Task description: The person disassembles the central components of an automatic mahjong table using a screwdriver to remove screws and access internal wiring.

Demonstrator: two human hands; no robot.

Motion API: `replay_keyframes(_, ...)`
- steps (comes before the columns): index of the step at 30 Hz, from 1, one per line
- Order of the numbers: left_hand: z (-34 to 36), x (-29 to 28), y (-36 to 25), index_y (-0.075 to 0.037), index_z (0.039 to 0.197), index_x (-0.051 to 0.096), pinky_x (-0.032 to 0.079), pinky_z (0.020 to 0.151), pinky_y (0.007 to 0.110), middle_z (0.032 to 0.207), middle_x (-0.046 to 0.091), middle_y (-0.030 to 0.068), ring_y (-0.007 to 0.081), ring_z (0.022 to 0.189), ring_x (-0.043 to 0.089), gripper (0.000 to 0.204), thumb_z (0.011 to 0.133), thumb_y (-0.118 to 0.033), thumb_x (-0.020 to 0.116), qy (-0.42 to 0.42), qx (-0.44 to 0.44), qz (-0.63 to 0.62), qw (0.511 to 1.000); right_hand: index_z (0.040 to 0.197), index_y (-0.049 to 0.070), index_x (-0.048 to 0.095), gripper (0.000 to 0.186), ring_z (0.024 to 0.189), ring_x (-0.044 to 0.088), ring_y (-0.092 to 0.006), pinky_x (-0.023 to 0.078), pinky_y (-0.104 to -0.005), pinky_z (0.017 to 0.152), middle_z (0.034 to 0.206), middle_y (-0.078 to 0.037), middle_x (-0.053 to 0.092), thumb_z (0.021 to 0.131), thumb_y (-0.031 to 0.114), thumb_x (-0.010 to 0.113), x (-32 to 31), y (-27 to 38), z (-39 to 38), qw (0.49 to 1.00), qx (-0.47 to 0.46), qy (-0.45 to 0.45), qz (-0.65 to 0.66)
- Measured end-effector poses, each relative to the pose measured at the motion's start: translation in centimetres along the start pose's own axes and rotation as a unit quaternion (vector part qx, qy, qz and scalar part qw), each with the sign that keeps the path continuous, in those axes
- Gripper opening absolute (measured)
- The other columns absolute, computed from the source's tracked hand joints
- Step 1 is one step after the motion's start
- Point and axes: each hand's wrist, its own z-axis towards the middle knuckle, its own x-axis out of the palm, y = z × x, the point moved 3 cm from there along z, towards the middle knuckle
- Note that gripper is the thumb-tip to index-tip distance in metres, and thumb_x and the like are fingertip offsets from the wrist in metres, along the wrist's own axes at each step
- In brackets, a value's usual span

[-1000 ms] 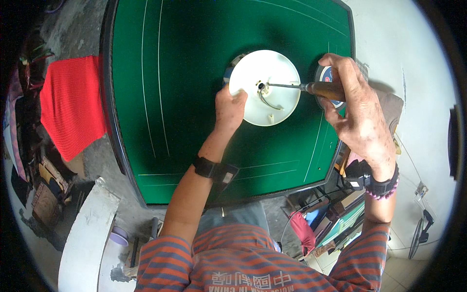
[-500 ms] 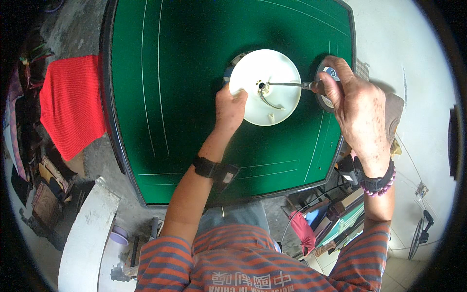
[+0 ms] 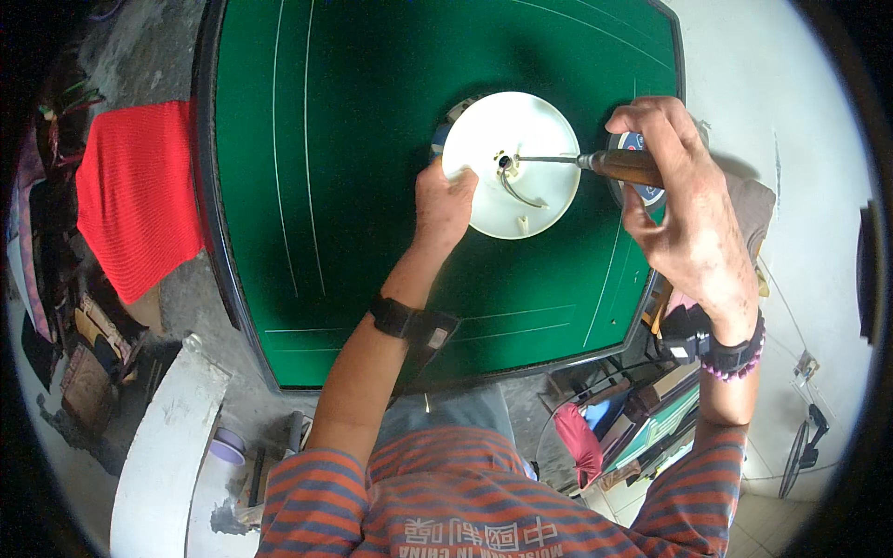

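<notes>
A round white plastic dish is held tilted above the green table, with a small dark hole near its middle and a couple of thin wires curving out of it. My left hand grips its left edge, thumb on the white face and the other fingers hidden behind. A screwdriver with a wooden handle lies sideways, its metal shaft reaching left across the dish to beside the hole. My right hand holds the handle's end against the palm, forefinger and thumb spread wide around it.
A dark round tin-like disc with a blue label lies beneath my right hand. Red ribbed cloth hangs past the table's left edge. Boxes and a pink cloth stand below the near right edge, and a purple bowl sits lower left.
My right hand has loosened its forefinger and thumb, baring the wooden handle, and shifted slightly right. The dish has moved a little to the right with my left hand still on it.
</notes>
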Motion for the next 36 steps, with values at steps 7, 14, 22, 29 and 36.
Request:
replay_keyframes(7,0.0,0.0,-0.1,0.006,0.120,0.058,0.054,0.083,0.034,0.107,0.068,0.0160,0.0206,0.093,0.066,0.034,0.091,-0.009,0.055,0.001,0.008,0.001,1.000,0.112,0.005,0.056,0.033,0.088,0.069,-0.0316,0.055,-0.0380,0.070,0.104,-0.016,0.061,0.083,0.011,0.072,0.1,-1.0,-0.1,0.990,0.103,0.018,-0.091)
replay_keyframes(14,0.1,-0.1,0.0,0.004,0.120,0.059,0.054,0.082,0.033,0.104,0.068,0.0148,0.0194,0.092,0.066,0.033,0.090,-0.010,0.056,-0.003,0.024,0.006,1.000,0.117,0.007,0.054,0.032,0.081,0.069,-0.0324,0.054,-0.0400,0.070,0.095,-0.017,0.066,0.087,0.013,0.064,-0.1,-0.8,0.1,0.974,0.118,0.034,-0.192)
replay_keyframes(22,0.1,-0.3,0.1,0.004,0.121,0.059,0.054,0.083,0.035,0.105,0.068,0.0163,0.0211,0.091,0.067,0.035,0.089,-0.012,0.057,-0.010,-0.011,0.036,0.999,0.123,0.007,0.052,0.042,0.092,0.071,-0.0230,0.057,-0.0342,0.076,0.097,-0.012,0.065,0.085,-0.003,0.064,-0.3,-0.3,0.1,0.999,0.025,0.010,-0.034)
replay_keyframes(29,-0.2,-0.1,-0.8,0.006,0.116,0.059,0.055,0.078,0.035,0.099,0.068,0.0186,0.0231,0.087,0.068,0.033,0.089,-0.012,0.056,-0.013,-0.014,0.028,0.999,0.126,0.006,0.051,0.044,0.091,0.071,-0.0246,0.058,-0.0355,0.078,0.112,-0.013,0.062,0.085,-0.002,0.064,-0.8,-0.7,-0.1,0.986,0.020,0.037,-0.160)
replay_keyframes(36,0.0,-0.1,-0.5,0.006,0.122,0.057,0.054,0.080,0.034,0.105,0.067,0.0172,0.0213,0.091,0.068,0.038,0.089,-0.012,0.055,0.000,-0.019,0.021,1.000,0.126,0.007,0.051,0.057,0.103,0.067,-0.0279,0.058,-0.0373,0.082,0.119,-0.010,0.058,0.074,-0.014,0.062,-0.4,-1.6,-0.4,0.992,0.042,0.039,-0.108)
